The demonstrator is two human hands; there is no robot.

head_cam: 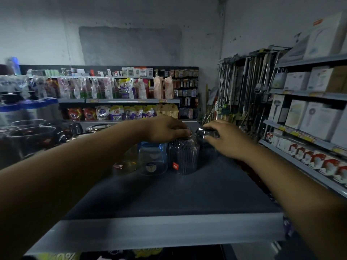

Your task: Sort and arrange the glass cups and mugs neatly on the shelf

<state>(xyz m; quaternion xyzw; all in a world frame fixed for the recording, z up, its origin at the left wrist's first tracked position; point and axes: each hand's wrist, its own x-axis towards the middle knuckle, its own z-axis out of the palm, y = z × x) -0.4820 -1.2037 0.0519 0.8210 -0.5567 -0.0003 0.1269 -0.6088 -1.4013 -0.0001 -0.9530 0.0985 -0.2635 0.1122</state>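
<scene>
On the dark top shelf (206, 194) of a dimly lit shop aisle, a person reaches forward with both bare arms to tidy a short row of glassware. The left hand (165, 128) arches over a ribbed glass (183, 156) bearing a small red label, its fingers curled down onto the top, apparently to steady it while its neighbour is moved in. The right hand (227, 141) pinches a small clear glass (203, 133) between thumb and fingers, holding it tilted and raised just beside the ribbed one, at the right-hand end of the row; whether it touches the shelf cannot be made out.

Left of the ribbed glass stand a blue-tinted glass (153, 158), close against it, and a yellowish glass (127, 163) partly hidden behind the left forearm. All three sit well back from the front edge, which leaves the near part of the shelf open for more pieces and keeps the glass away from the drop.

The job looks to be at an early stage, with the clear glass likely to go down next as the fourth in line. Glass pots with lids (32, 134) crowd the far left, detergent pouches (116, 112) fill the rear racks, and boxed goods (319, 117) line the shelves on the right.
</scene>
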